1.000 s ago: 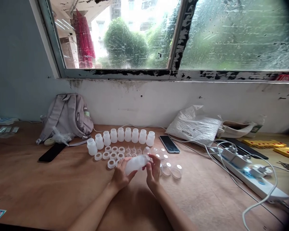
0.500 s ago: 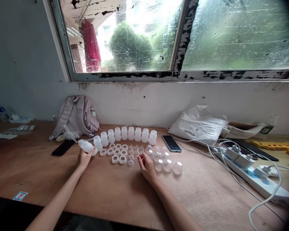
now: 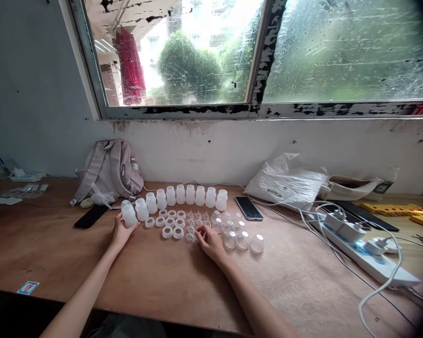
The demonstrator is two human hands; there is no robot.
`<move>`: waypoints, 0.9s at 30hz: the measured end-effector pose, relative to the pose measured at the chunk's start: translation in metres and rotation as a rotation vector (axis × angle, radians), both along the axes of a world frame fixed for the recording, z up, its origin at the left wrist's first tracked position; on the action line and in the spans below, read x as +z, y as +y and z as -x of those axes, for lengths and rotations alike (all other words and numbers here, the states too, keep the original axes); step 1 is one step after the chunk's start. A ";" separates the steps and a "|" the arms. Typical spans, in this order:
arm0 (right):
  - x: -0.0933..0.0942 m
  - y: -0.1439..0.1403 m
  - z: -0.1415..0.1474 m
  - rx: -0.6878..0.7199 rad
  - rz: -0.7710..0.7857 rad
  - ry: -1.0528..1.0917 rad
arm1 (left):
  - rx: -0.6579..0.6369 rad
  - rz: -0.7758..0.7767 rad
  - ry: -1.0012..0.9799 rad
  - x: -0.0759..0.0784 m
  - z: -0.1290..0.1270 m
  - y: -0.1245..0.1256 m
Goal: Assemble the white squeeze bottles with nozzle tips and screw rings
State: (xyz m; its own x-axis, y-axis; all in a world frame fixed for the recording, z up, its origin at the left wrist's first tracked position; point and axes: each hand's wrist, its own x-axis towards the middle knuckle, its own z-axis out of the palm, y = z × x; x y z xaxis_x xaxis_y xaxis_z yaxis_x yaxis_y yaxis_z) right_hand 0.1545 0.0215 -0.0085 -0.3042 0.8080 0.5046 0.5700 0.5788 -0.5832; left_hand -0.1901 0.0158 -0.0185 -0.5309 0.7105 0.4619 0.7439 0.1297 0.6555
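Frosted white plastic makes up the bottle in the left hand, whose fingers grip it low around the side; its domed top leans a little to the left, and whether its base touches the worktop is hard to tell. It is at the left end of a curved row of nine uncapped bottles, all upright, just beside the nearest one. In front of that row lie white rings, and to their right small clear teats, several with thin tips pointing up. The right hand is over the right edge of the teats, fingers bent together; I cannot tell if they pinch anything. Just beyond it, to the right, stand clear domed covers in loose rows. A phone lies behind the covers, near a silvery plastic bag. Farther right, a white power strip carries plugs and looping cables. A pale backpack leans against the wall at left, behind a dark phone-like slab.
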 end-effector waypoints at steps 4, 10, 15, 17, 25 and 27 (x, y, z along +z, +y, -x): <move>-0.001 -0.001 0.001 -0.005 0.020 -0.083 | 0.048 -0.262 0.173 0.002 -0.021 -0.015; -0.008 -0.003 0.009 -0.015 0.067 -0.217 | -0.341 -0.255 0.435 0.026 -0.101 -0.034; -0.008 -0.003 0.010 -0.042 0.062 -0.199 | -0.536 -0.230 0.487 0.037 -0.148 -0.018; -0.006 -0.003 0.008 -0.055 0.053 -0.145 | -0.605 -0.186 0.530 0.036 -0.154 -0.008; -0.005 0.001 0.008 -0.102 0.128 0.097 | -0.737 -0.054 0.588 0.028 -0.144 -0.001; -0.006 0.002 0.008 -0.092 0.127 0.119 | -0.753 -0.053 0.548 0.026 -0.142 0.000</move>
